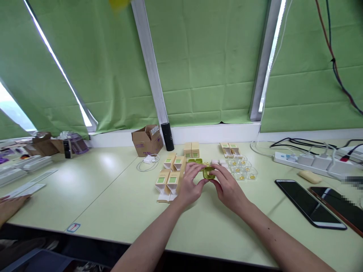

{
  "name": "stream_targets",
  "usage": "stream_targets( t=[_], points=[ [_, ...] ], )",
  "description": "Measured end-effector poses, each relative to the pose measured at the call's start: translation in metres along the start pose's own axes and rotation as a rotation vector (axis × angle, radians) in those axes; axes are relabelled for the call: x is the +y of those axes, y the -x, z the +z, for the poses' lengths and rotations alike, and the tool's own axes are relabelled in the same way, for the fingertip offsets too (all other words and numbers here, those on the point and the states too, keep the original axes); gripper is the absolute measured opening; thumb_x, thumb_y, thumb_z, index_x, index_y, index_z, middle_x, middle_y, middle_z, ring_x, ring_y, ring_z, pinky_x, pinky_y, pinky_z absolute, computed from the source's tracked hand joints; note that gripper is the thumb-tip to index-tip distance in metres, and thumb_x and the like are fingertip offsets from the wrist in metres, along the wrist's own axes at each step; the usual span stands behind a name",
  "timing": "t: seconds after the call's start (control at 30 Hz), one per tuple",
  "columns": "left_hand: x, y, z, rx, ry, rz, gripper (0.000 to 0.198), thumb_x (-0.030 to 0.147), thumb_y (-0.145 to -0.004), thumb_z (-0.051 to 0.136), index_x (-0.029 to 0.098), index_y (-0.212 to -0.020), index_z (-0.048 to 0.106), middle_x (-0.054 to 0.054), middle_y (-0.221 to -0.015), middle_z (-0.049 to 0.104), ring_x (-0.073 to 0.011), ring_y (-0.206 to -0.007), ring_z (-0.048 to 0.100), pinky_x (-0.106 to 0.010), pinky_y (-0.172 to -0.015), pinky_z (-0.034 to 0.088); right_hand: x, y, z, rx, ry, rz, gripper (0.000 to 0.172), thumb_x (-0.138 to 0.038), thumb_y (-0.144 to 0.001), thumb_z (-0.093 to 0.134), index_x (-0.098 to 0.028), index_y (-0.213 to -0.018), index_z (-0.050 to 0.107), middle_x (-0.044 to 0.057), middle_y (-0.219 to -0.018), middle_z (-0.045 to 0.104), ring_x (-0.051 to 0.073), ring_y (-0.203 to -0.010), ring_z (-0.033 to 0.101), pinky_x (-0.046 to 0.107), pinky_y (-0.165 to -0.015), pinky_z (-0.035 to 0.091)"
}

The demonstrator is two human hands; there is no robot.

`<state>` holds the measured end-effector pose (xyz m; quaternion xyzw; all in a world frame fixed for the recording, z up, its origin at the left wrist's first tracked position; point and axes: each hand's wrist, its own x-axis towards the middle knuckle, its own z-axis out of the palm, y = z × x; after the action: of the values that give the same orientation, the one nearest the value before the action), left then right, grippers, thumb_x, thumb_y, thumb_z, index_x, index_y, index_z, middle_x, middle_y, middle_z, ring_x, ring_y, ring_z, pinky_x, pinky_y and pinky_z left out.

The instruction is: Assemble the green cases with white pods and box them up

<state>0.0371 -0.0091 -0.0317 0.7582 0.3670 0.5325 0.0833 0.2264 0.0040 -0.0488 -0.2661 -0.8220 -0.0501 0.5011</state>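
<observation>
Between both hands is a small square olive-green container [209, 176], tilted so that its hollow inside faces me. My left hand [191, 186] grips its left side with thumb and fingers. My right hand [229, 189] holds the right side, with fingers at the rim. Just behind it lie more green pieces [195, 161], partly hidden by my left hand. Small white pieces [219, 162] sit behind my right hand. Several clear plastic cups [239, 173] with yellow bits inside stand to the right. Left of my left hand are open beige cartons [167, 180] with green squares.
More beige cartons [191, 149] and opened ones [230, 149] stand farther back. A cardboard box [147, 142], black bottle [167, 136] and white cable [148, 161] are at the back left. Phones [309, 203] and a power strip [293, 160] lie right. Another person's hand [13, 207] rests far left.
</observation>
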Motion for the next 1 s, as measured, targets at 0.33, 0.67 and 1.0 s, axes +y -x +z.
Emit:
stream_targets(
  t=[0.33,0.67,1.0],
  points=[
    [-0.0012,0.0008,0.0011,0.011,0.002,0.01,0.039,0.021,-0.089,0.076,0.024,-0.128,0.07,-0.01,-0.121,0.073,-0.031,-0.124,0.056,-0.056,-0.106,0.051,0.0022,0.0016,0.0001,0.01,-0.02,-0.011,0.029,-0.01,-0.102,0.048,-0.023,-0.124,0.063,0.018,-0.135,0.063,0.032,-0.128,0.063,0.054,-0.099,0.062],
    [-0.0023,0.002,0.0013,0.016,-0.021,0.018,0.039,0.021,-0.09,0.076,0.024,-0.129,0.069,-0.01,-0.122,0.073,-0.0308,-0.124,0.056,-0.055,-0.106,0.051,0.0026,0.0023,0.0019,0.028,0.015,-0.042,0.028,-0.006,-0.101,0.05,-0.021,-0.12,0.063,0.019,-0.137,0.06,0.033,-0.129,0.062,0.054,-0.099,0.062],
    [-0.0025,0.0019,0.0014,0.009,-0.024,0.01,0.039,0.023,-0.091,0.075,0.024,-0.129,0.069,-0.01,-0.123,0.073,-0.0308,-0.124,0.057,-0.056,-0.105,0.051,0.0002,0.0012,0.002,0.029,-0.003,0.002,0.031,-0.011,-0.103,0.047,-0.022,-0.129,0.061,0.018,-0.135,0.064,0.032,-0.128,0.064,0.055,-0.101,0.061]
  ],
)
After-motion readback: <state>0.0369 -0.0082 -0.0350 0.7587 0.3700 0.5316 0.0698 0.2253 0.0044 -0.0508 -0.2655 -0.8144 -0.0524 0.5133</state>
